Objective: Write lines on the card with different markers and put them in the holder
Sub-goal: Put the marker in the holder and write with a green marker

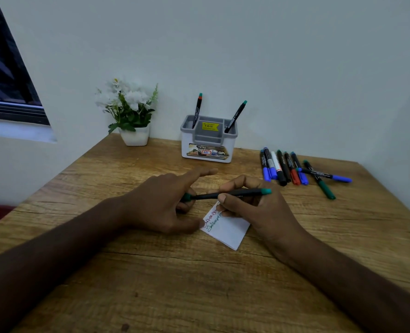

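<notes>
Gripping a green marker (230,193) level above the card (225,230), the right hand (254,207) closes on its barrel while the left hand (165,203) closes on its green cap end, forefinger stretched out. The white card lies near the middle of the wooden table (151,272), bearing one red line and one green. By the far edge stands the holder (208,145) with two markers in it; loose markers (295,169) lie toward the far right corner, a potted plant (129,111) toward the far left.
</notes>
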`<state>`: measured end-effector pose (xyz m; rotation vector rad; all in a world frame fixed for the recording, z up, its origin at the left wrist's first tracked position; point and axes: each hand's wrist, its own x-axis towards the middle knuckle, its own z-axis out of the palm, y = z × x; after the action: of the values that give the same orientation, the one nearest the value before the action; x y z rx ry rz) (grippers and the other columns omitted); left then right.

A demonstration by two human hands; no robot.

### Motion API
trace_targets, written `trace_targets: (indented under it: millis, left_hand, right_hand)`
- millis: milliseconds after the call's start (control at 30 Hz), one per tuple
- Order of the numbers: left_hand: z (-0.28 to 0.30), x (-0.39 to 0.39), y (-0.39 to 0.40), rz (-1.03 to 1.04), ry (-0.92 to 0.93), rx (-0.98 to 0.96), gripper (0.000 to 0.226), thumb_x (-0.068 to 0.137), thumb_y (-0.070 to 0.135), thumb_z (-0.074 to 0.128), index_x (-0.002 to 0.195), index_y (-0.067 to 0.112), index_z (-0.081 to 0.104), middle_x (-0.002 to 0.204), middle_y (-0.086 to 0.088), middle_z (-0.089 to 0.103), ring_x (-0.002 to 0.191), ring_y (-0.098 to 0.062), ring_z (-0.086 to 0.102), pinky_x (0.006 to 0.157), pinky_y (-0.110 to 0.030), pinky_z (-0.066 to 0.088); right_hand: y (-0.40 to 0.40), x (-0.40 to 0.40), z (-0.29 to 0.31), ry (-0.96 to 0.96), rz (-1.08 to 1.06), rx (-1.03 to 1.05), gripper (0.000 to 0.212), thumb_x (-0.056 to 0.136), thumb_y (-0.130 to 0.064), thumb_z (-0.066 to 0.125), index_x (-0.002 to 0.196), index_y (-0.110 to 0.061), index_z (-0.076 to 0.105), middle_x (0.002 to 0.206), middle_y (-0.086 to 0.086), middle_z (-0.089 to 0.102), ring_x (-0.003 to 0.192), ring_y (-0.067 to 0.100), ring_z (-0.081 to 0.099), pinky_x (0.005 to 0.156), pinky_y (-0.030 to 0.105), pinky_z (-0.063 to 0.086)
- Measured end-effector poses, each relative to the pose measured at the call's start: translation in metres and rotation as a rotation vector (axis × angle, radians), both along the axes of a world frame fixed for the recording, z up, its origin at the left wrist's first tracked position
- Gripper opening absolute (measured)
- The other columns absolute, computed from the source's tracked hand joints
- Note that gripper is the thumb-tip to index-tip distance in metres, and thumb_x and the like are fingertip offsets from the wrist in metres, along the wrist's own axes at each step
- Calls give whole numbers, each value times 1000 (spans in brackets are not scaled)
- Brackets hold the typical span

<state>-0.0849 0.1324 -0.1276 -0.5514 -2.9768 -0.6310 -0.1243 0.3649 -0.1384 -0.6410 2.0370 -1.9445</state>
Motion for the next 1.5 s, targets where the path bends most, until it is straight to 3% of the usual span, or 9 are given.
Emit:
trace_targets:
  millis: [167, 433, 700, 767, 867, 967, 1100, 1300, 1500]
  left_hand:
    - [4, 6, 12, 18, 69, -37, 89, 84, 52, 75, 153, 49, 18, 60, 6, 57, 62, -5, 60, 52, -24, 47]
    - [3, 6, 40, 105, 327, -139, 73, 85, 34, 67, 143, 36, 23, 58, 9, 51, 52, -7, 50, 46, -27, 35]
    - [9, 4, 26, 32, 306, -294, 63, 89, 67, 35, 143, 41, 16, 70, 12, 56, 61, -5, 53, 54, -28, 41]
    - [15, 4, 18, 52, 172, -152, 50, 88, 66, 37, 131, 45, 27, 76, 11, 60, 67, -4, 55, 58, -25, 42]
    - [24, -10, 5, 97, -55, 563, 11, 104, 32, 48, 103, 30, 59, 72, 11, 56, 63, -5, 50, 63, -30, 43]
    - [48, -38, 1, 186, -18, 918, 36, 112, 28, 32, 90, 23, 60, 78, 5, 57, 69, -11, 56, 70, -35, 45]
    - [81, -88, 2, 344, 223, 757, 33, 111, 34, 40, 116, 23, 71, 117, 11, 67, 102, 8, 58, 78, -20, 48]
    - [86, -134, -14, 659, 487, 481, 30, 99, 37, 66, 97, 9, 78, 85, -1, 72, 70, -3, 58, 79, -23, 42]
    - [68, -151, -32, 742, 416, 300, 32, 88, 28, 80, 111, 6, 76, 97, -11, 78, 85, -19, 72, 81, -26, 54]
  right_hand:
    - [-3, 0, -6, 218, 60, 127, 16, 83, -15, 87, 99, -17, 84, 99, -9, 83, 96, 5, 77, 84, 20, 60]
    - [-5, 0, -9, 203, 52, -44, 22, 80, -14, 85, 92, 4, 79, 85, 3, 82, 79, 5, 76, 71, 17, 56]
    - [-4, -1, -4, 82, 42, 27, 44, 74, -17, 94, 114, -18, 76, 109, -6, 82, 98, 9, 78, 84, 25, 62]
    - [-3, 0, -2, 63, 79, 39, 57, 73, -19, 95, 123, -21, 69, 111, -3, 82, 91, 12, 78, 85, 32, 64]
    - [-1, -2, -1, 10, 13, 44, 58, 71, -26, 97, 120, -21, 67, 104, 2, 82, 87, 18, 77, 84, 33, 64]
    - [1, -3, -2, -23, 30, 35, 47, 74, -24, 95, 113, -15, 71, 94, 3, 82, 87, 16, 77, 80, 27, 61]
    - [1, -3, -2, 19, 60, 89, 37, 77, -26, 94, 107, -16, 75, 90, 1, 81, 83, 13, 74, 80, 25, 59]
    - [2, -5, -4, 40, 72, 96, 28, 80, -25, 92, 102, -14, 78, 86, -3, 78, 79, 6, 70, 74, 20, 56]
    - [2, -8, -7, 47, 104, 76, 21, 82, -24, 91, 97, -17, 78, 87, -2, 77, 80, 7, 71, 75, 19, 56]
